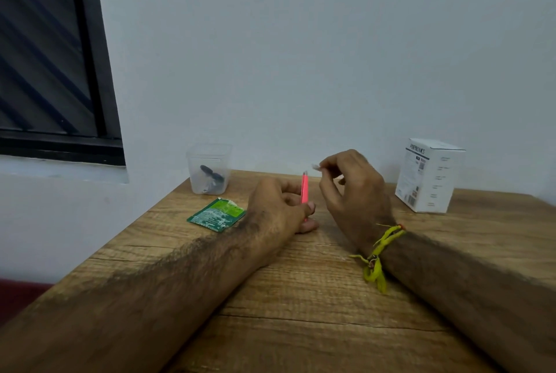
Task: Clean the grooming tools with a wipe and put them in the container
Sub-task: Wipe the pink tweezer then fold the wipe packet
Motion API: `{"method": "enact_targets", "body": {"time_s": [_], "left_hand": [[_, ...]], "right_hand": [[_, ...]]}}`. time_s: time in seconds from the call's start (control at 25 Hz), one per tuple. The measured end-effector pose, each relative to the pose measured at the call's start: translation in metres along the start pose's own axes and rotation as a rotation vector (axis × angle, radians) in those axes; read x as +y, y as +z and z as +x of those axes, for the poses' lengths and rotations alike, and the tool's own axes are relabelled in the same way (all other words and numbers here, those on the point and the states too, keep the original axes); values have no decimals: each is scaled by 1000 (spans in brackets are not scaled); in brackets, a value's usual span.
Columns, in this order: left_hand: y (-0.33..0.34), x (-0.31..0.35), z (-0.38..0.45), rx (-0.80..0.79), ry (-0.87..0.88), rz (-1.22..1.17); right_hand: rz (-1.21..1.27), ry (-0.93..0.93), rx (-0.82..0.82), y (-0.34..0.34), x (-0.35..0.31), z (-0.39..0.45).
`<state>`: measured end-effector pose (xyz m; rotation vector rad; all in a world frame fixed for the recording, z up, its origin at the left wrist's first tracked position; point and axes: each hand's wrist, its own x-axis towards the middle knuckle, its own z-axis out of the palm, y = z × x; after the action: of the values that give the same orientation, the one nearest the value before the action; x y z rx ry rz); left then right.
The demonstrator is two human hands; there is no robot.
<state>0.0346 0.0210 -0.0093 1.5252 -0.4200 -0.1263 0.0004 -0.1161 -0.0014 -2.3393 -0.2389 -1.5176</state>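
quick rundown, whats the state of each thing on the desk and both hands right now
left hand: grips the pink tweezers
pink tweezers: held upright, tip up
right hand: pinches a small white wipe
white wipe: crumpled, held just above the tweezers' tip, apart from it
clear container: open, upright, dark tool already inside
green sachet: torn open, flat on the table
white box: closed, upright

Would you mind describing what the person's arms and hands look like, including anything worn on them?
Both forearms are bare, with no sleeves in view, and visibly hairy. The left hand wears nothing. The right hand has a yellow-green thread band knotted at the wrist, with loose ends hanging and a small orange bit. No rings, watch or gloves show.
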Motion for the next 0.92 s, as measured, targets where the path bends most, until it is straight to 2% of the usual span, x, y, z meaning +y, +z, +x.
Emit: {"method": "enact_targets", "body": {"time_s": [0.12,0.2,0.92], "left_hand": [[-1,1,0,-18,10,32],[-2,1,-1,-27,18,52],[1,5,-7,-49,53,126]], "right_hand": [[-47,-103,-140,3,-2,-3],[-48,-96,-191,3,-2,-3],[56,-39,-164,3,0,-2]]}}
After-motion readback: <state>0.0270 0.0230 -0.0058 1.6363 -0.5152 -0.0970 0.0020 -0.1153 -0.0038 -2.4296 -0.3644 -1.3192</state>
